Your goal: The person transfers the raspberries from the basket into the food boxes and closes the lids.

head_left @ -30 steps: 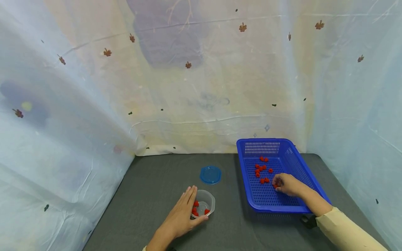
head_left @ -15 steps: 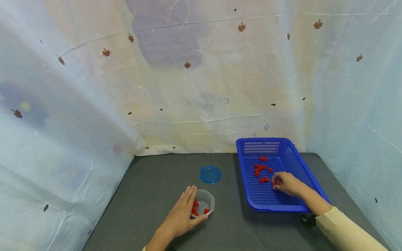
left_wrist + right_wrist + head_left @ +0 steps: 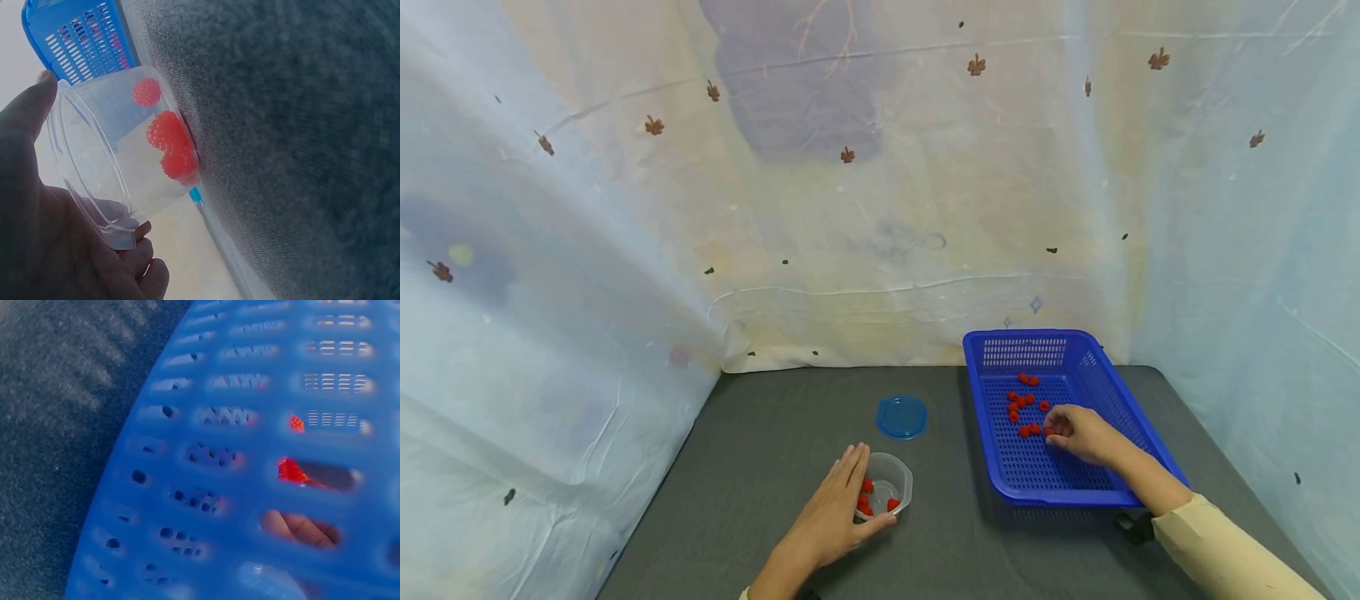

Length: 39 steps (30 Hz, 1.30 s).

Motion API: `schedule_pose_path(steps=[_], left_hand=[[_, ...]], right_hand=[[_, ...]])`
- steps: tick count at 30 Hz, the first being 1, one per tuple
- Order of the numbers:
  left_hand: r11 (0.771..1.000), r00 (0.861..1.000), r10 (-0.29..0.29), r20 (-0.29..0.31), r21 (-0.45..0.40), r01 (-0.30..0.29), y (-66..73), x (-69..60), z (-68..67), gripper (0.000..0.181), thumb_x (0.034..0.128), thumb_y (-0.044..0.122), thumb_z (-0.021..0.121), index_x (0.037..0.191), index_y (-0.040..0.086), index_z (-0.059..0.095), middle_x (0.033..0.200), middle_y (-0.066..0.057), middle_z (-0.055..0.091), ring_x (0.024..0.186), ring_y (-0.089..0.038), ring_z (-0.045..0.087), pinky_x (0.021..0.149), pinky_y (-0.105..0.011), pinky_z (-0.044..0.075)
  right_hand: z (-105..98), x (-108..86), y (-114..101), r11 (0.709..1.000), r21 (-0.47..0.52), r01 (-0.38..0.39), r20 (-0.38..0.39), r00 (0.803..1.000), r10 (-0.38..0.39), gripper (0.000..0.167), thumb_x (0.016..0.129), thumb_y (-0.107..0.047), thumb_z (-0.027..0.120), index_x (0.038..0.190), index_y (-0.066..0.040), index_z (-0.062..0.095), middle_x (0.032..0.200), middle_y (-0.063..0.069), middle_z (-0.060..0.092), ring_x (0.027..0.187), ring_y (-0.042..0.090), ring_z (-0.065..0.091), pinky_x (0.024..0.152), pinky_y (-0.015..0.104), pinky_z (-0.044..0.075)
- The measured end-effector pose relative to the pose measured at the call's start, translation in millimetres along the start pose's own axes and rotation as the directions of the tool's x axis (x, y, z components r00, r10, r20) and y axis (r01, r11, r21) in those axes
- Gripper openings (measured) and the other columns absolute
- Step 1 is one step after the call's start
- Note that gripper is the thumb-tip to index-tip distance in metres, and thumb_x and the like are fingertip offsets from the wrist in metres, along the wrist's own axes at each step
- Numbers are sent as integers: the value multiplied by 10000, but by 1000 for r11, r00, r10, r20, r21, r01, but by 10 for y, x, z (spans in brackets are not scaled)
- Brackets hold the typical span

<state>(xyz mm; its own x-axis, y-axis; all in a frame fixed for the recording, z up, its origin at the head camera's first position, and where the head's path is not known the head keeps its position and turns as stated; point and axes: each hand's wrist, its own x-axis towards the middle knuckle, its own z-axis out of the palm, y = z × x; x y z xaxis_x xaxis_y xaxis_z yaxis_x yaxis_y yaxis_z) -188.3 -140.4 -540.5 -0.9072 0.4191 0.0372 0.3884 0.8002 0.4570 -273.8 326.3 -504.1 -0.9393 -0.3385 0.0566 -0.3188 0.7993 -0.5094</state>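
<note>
Left hand (image 3: 827,517): straight fingers along a clear tub (image 3: 892,475), thumb at its near rim; red berries (image 3: 893,505) on the tub's floor. Right hand (image 3: 1086,433), well apart from the left: fingertips pinching a single berry (image 3: 1049,432) inside a blue slotted basket (image 3: 1067,500); loose berries (image 3: 1012,408) left of and beyond those fingertips. Sleeve (image 3: 1232,542), pale yellow, on the right arm. Table (image 3: 737,467), below both hands: dark grey, woven texture. Blue lid (image 3: 902,417), on the table, beyond the left hand. Back sheet (image 3: 880,217), beyond both hands: pale, creased, brown leaf shapes (image 3: 976,65), mauve patch (image 3: 805,92). Side sheets (image 3: 490,400), left and right of the hands: bluish white, wrinkled.
</note>
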Motion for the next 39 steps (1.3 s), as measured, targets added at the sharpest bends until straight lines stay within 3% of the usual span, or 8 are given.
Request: schedule_pose_path(steps=[39], left_hand=[[1000, 1000, -2, 0, 9, 2, -9, 4, 9, 1111, 964, 700, 678, 1734, 89, 161, 1798, -101, 173, 1668, -285, 117, 1334, -555, 179]], right_hand=[[-24, 41, -78, 997, 38, 73, -184, 981, -65, 226, 970, -53, 798, 1171, 7, 715, 958, 6, 692, 839, 148, 640, 703, 311, 580]])
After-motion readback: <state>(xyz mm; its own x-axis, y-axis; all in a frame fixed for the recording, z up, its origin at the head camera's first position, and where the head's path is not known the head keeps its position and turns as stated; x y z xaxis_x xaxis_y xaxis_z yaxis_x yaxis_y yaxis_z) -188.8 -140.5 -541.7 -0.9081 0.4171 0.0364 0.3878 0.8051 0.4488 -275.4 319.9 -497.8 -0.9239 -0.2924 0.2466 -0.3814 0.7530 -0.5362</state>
